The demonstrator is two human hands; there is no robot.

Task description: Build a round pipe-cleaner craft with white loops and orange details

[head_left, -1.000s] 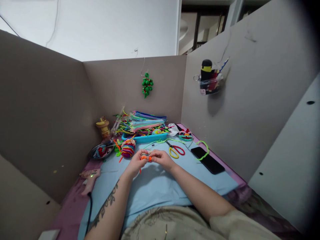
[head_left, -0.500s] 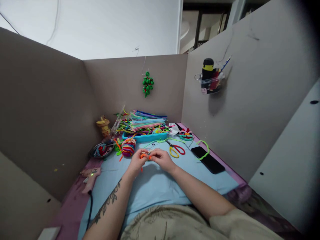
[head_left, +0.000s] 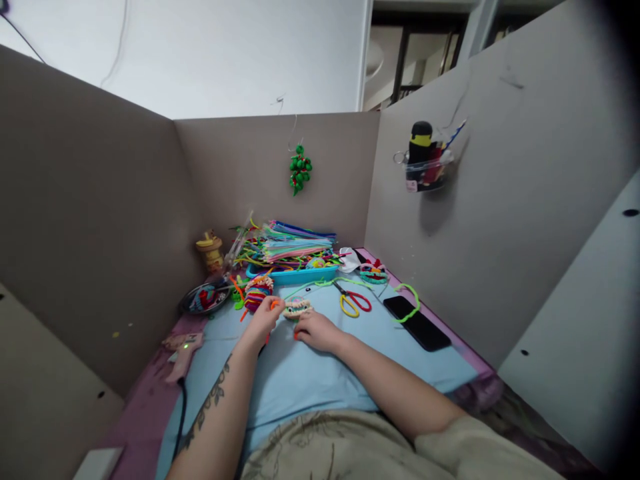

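Note:
My left hand (head_left: 264,323) is closed in a pinch on an orange pipe cleaner (head_left: 275,304), whose tail shows below the fingers. My right hand (head_left: 320,331) rests low over the cloth, its fingers bent down on a small orange pipe cleaner piece (head_left: 296,337), mostly covered by the fingertips. Just beyond and between both hands lies a cream and multicoloured fuzzy piece (head_left: 297,307). A striped, fuzzy, rounded piece (head_left: 258,293) stands behind my left hand, with orange stems beside it.
A blue tray (head_left: 295,275) piled with pipe cleaners (head_left: 300,243) stands at the back. Scissors (head_left: 353,302), a phone (head_left: 419,323) and a green pipe cleaner loop (head_left: 411,301) lie to the right. A pink glue gun (head_left: 185,353) and a dark bowl (head_left: 204,299) are at left.
My hands, together at the orange piece before, are now apart. The left has shifted left with the orange pipe cleaner; the right has come down toward the cloth, uncovering the cream piece.

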